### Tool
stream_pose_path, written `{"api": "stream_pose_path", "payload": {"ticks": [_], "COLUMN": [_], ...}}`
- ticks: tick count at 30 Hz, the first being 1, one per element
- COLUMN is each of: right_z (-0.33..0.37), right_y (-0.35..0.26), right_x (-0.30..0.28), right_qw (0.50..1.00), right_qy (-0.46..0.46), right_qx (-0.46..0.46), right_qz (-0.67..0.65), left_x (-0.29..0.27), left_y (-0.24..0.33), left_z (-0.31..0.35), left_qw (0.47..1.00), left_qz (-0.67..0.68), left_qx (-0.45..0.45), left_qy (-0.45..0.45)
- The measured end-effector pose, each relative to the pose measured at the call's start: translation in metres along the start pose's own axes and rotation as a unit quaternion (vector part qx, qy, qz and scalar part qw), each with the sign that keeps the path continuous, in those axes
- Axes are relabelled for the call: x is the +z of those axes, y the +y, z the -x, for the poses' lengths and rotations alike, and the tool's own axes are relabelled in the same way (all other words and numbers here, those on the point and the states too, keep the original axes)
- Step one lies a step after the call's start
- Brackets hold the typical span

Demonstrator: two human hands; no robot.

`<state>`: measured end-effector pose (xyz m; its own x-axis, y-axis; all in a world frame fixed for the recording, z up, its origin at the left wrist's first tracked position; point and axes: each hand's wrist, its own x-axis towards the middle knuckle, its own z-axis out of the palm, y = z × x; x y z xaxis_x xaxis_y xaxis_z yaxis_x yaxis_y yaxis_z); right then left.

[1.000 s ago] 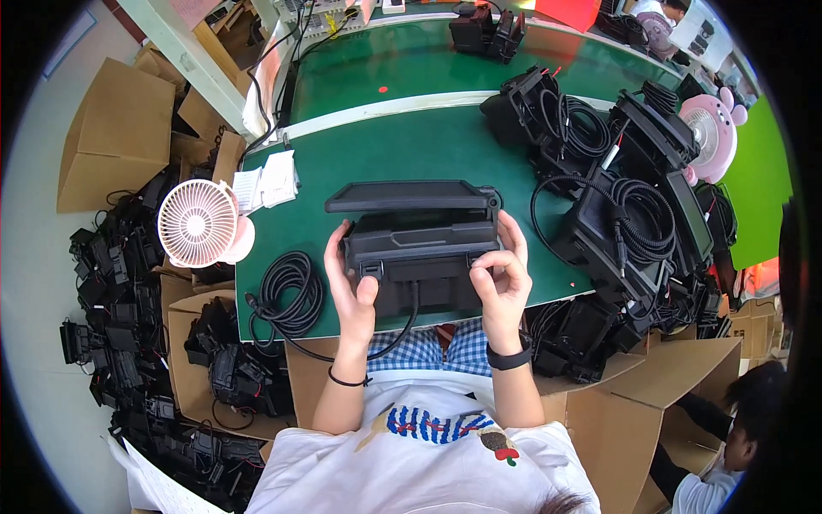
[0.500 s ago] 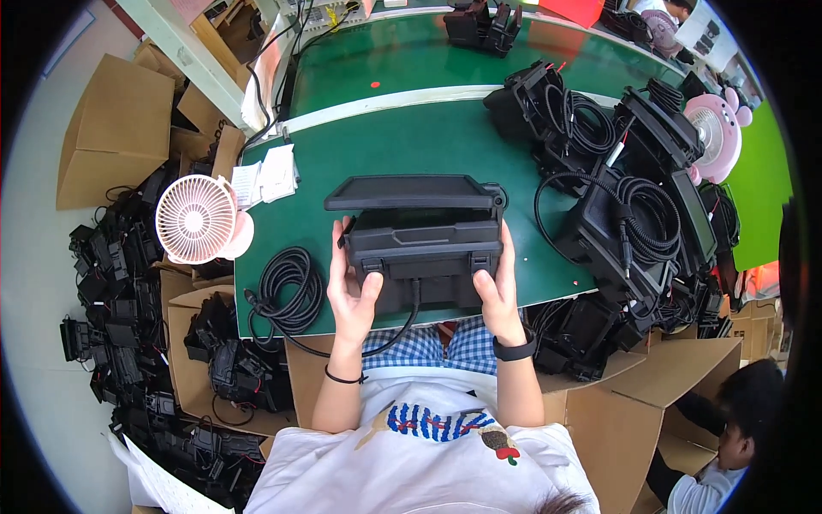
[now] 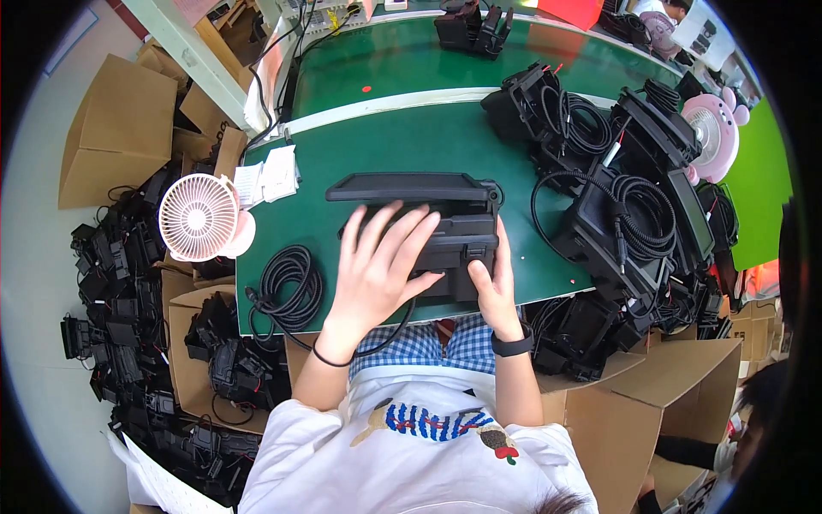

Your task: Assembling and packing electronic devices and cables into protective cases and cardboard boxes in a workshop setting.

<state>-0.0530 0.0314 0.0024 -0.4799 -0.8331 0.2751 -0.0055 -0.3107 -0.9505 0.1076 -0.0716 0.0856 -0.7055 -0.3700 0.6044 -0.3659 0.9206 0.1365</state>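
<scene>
A black plastic latched case [image 3: 461,242] stands at the near edge of the green table, in front of me. Above its body a flat black panel [image 3: 407,186] sticks out, joined by a hinge at the right. My right hand [image 3: 495,287] grips the case's right side, thumb on the front beside a latch. Across the left front of the case lies my left hand [image 3: 377,270], its fingers spread and hiding the left latch. A black cable leads from the underside of the case toward a coil of cable [image 3: 288,289] on the left.
More black cases with coiled cables [image 3: 634,218] crowd the table's right side. A pink fan [image 3: 199,218] and white papers [image 3: 276,176] are at the left. Cardboard boxes [image 3: 116,133] and piled black units flank the table. Another person's arm [image 3: 689,451] reaches by a carton [image 3: 612,441] at lower right.
My left hand has left the case's left side and come over its front, fingers spreading. The right hand keeps its hold. The person at lower right has shifted.
</scene>
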Motion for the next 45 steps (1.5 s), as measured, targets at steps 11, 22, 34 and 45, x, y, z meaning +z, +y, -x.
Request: {"api": "stream_pose_path", "payload": {"ticks": [11, 22, 34, 45], "right_z": [0.003, 0.008, 0.005, 0.011], "right_y": [0.01, -0.003, -0.004, -0.142], "right_x": [0.002, -0.007, -0.031, 0.0], "right_qw": [0.996, 0.972, 0.993, 0.863], "right_qy": [0.044, 0.169, 0.058, -0.21], "right_qx": [-0.034, 0.051, 0.026, -0.307], "right_qz": [-0.074, -0.156, -0.103, 0.342], "left_x": [0.006, 0.018, 0.021, 0.013], "left_y": [-0.004, 0.035, 0.006, 0.037], "left_z": [0.0, 0.082, 0.084, 0.075], "left_qw": [0.995, 0.983, 0.866, 0.66], "left_qz": [0.011, -0.059, 0.424, 0.639], "left_qx": [0.09, 0.141, -0.144, -0.299], "left_qy": [0.052, 0.103, 0.222, 0.259]}}
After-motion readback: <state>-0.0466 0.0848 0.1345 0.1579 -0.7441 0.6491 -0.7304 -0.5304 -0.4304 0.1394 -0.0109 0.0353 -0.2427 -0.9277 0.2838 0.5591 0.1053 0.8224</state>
